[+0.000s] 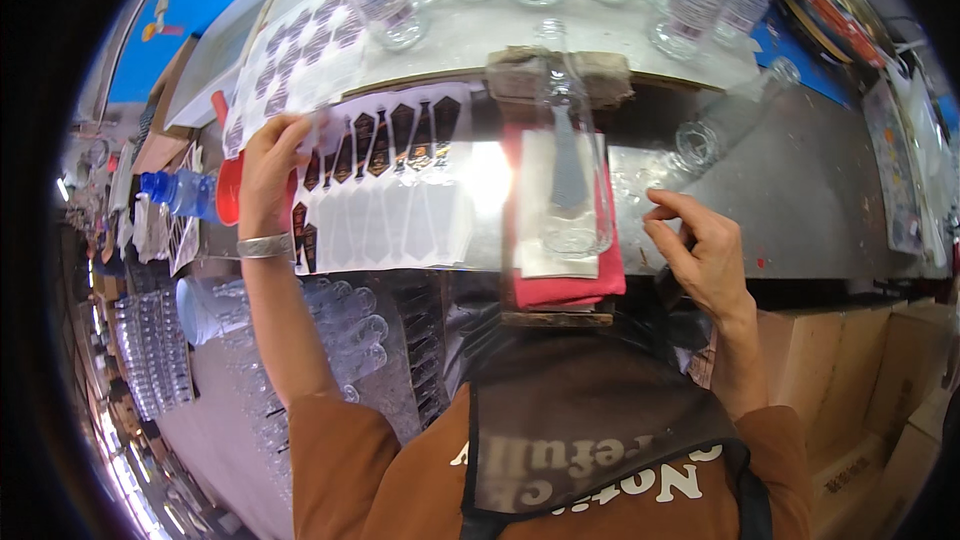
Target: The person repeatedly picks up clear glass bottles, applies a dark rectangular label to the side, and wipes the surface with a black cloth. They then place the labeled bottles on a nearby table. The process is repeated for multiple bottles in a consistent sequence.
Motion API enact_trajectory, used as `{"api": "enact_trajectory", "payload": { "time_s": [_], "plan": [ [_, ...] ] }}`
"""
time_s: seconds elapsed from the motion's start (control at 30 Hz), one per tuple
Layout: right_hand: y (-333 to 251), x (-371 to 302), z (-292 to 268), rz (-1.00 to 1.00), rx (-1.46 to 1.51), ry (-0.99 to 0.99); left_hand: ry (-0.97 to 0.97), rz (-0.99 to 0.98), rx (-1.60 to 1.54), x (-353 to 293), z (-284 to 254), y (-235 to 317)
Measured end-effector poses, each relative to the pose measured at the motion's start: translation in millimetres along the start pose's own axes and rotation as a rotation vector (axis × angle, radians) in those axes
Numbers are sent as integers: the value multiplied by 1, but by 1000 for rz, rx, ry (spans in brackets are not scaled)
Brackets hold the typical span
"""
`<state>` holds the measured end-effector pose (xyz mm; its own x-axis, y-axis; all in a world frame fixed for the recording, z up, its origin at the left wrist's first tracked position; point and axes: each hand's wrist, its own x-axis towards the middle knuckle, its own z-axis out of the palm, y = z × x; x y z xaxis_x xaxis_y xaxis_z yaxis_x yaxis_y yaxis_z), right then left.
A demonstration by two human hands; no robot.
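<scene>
Currently left hand is pinching a label off the sticker sheet, far left; it's thin, floppy, tacky, so grip an edge. Clear glass bottle is lying centre on red cloth: slippery, fragile. Right hand is hovering beside it, fingers loosely curled, empty.

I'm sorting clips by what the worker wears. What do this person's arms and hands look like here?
Both hands are bare, with no gloves. The left hand has a wide silver bracelet at the wrist; the right hand shows no jewellery. The forearms are uncovered, with rust-brown sleeves ending near the elbows. A dark apron with white lettering covers the chest.
</scene>
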<state>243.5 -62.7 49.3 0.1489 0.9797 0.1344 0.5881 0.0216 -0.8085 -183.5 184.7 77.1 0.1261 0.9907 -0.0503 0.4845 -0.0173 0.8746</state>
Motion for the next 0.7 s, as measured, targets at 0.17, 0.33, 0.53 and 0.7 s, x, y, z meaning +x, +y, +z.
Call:
{"api": "enact_trajectory", "payload": {
  "time_s": [0.17, 0.33, 0.53, 0.7],
  "plan": [
    [2, -7, -4, -70, 3, 18, -142, 429, 10, -32, 125, 111],
    [8, -14, -7, -49, -2, 20, -22, 830, 482, -102, 194, 129],
    [14, -4, -4, -77, 7, -34, -51, 848, 492, -141, 208, 120],
    [-5, 31, 2, 74, 228, -86, 11, 747, 329, -129, 197, 105]
  ]
}}
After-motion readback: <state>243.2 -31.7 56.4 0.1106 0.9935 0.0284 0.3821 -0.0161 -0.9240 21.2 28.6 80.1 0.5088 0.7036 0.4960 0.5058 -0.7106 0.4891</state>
